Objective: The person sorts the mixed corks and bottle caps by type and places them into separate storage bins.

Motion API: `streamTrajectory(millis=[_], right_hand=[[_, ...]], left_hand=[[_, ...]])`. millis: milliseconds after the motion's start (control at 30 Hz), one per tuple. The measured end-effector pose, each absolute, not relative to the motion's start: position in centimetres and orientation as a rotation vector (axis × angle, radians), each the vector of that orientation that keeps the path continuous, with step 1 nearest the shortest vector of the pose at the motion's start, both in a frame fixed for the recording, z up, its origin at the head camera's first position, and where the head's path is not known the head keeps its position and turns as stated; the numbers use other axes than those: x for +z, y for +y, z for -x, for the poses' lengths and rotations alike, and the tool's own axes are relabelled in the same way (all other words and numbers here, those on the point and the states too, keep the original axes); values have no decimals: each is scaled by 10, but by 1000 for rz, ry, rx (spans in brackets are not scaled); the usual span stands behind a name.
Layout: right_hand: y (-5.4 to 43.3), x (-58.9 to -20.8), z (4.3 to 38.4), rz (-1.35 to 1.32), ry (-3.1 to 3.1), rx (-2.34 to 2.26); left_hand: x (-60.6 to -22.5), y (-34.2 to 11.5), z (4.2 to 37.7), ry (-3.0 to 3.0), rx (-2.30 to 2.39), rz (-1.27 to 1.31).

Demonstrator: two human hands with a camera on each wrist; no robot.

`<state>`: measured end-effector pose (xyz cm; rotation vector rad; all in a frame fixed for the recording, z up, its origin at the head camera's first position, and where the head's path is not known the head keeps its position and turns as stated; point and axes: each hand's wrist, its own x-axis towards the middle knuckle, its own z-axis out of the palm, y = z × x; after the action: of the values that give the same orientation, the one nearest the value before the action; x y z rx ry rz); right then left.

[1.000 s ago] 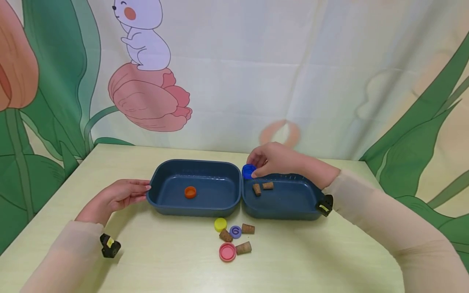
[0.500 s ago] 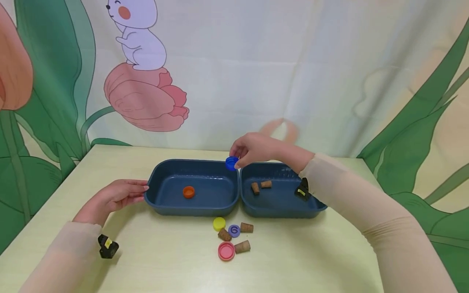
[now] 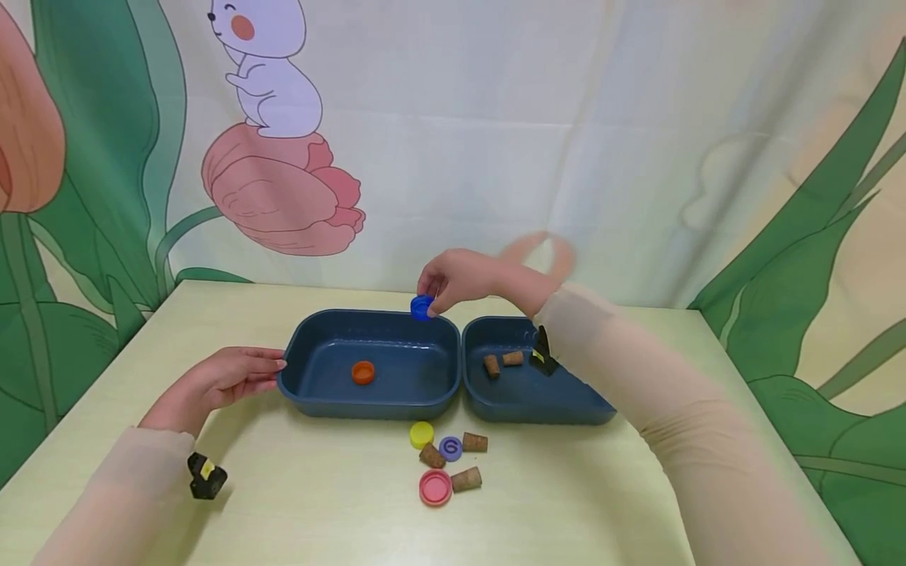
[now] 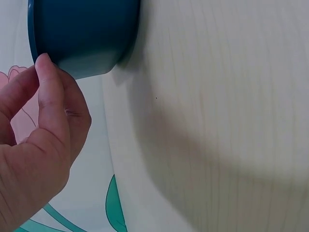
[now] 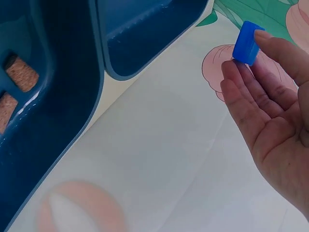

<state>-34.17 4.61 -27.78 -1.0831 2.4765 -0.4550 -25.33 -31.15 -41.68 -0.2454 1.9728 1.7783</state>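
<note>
A smooth fabric backdrop printed with tulips (image 3: 453, 118) rises behind the pale wood-grained worktop (image 3: 318, 495). Near the worktop's back edge sit two glossy dark-blue trays with rounded corners: the left tray (image 3: 410, 381) and the right tray (image 3: 524, 401), side by side. The left hand (image 3: 233, 373) pinches the left tray's rim at its left end. The right hand (image 3: 463, 275) holds a ribbed-looking blue plastic cap (image 3: 420, 308) between thumb and fingers, above the left tray's back rim, towards the back right corner. In front of the trays lie a round pink ridged cap (image 3: 435, 488), a yellow disc cap (image 3: 421, 435), a purple cap with a curled mark (image 3: 451, 449) and three tapered, grainy corks (image 3: 466, 479). An orange hollow cap (image 3: 363, 373) lies in the left tray; two speckled corks (image 3: 491, 366) lie in the right.
</note>
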Motion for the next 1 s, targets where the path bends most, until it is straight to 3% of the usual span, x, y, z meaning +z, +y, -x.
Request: streamTrajectory(millis=[1000], right_hand=[[-13,-319,364,998,2399,-371]], left_hand=[[-417,-313,255,1965,1767,261]])
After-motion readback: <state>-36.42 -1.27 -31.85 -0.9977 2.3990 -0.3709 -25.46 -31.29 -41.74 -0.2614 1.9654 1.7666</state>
